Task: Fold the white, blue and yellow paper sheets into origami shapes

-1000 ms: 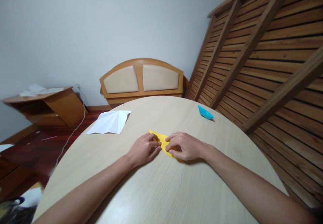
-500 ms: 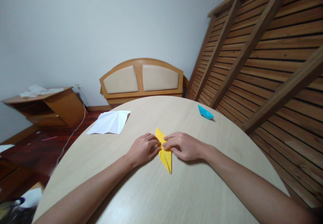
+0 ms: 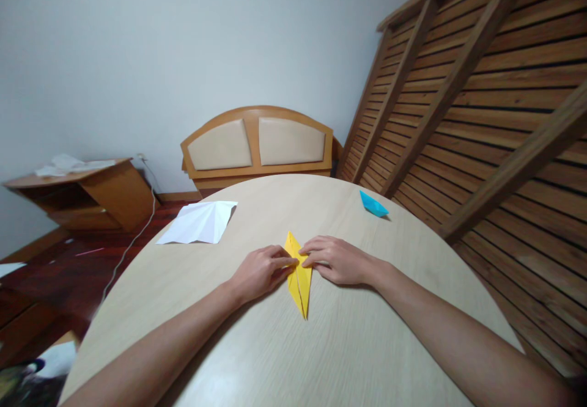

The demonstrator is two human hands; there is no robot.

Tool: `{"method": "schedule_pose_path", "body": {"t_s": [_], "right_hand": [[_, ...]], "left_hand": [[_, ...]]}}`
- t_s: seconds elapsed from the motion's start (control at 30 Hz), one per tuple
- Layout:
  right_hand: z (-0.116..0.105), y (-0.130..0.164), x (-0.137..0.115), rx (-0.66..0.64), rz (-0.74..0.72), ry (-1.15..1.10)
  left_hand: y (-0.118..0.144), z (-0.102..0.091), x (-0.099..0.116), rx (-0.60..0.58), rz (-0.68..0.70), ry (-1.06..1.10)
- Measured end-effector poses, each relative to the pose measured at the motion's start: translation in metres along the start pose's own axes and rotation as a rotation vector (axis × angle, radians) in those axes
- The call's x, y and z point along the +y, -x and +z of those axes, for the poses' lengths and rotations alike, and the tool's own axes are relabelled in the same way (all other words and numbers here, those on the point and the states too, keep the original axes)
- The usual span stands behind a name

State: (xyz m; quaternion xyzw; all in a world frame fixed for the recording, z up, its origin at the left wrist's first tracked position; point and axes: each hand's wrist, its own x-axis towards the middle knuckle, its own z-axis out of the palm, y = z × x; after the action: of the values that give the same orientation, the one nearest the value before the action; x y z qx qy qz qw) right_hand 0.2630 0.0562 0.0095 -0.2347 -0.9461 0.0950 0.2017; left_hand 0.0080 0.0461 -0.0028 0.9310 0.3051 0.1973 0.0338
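Note:
A yellow folded paper (image 3: 301, 288), long and diamond-shaped with a seam down its middle, lies flat on the table, its points facing away from and toward me. My left hand (image 3: 261, 271) grips its left side, fingers bent and the fingertips pressing near the middle. From the other side, my right hand (image 3: 337, 260) holds the right edge with fingers curled and tips on the paper. The undersides of both hands are hidden.
On the round wooden table (image 3: 358, 346), a creased white paper sheet (image 3: 199, 222) lies at the far left and a small blue paper boat (image 3: 373, 204) at the far right. Beyond stand a headboard (image 3: 257, 165) and a slatted wooden frame (image 3: 440, 120).
The yellow paper has turned slightly, its near point shifting left and its far point right. My left fingers have slid further onto its middle; my right hand has moved slightly up and right.

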Motion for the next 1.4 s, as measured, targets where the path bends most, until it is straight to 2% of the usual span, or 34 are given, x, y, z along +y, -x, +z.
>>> {"method": "schedule_pose_path", "body": {"t_s": [0.47, 0.87, 1.4], "right_hand": [[0.0020, -0.0027, -0.0028, 0.019, 0.041, -0.006], [-0.0005, -0.0060, -0.0070, 0.059, 0.210, -0.047], [0.0035, -0.0059, -0.0048, -0.005, 0.086, 0.003]], "left_hand": [[-0.0005, -0.0020, 0.0000, -0.046, 0.022, 0.018], [-0.0022, -0.0053, 0.0024, -0.078, 0.020, 0.015], [-0.0027, -0.0056, 0.0047, -0.056, -0.008, 0.008]]}}
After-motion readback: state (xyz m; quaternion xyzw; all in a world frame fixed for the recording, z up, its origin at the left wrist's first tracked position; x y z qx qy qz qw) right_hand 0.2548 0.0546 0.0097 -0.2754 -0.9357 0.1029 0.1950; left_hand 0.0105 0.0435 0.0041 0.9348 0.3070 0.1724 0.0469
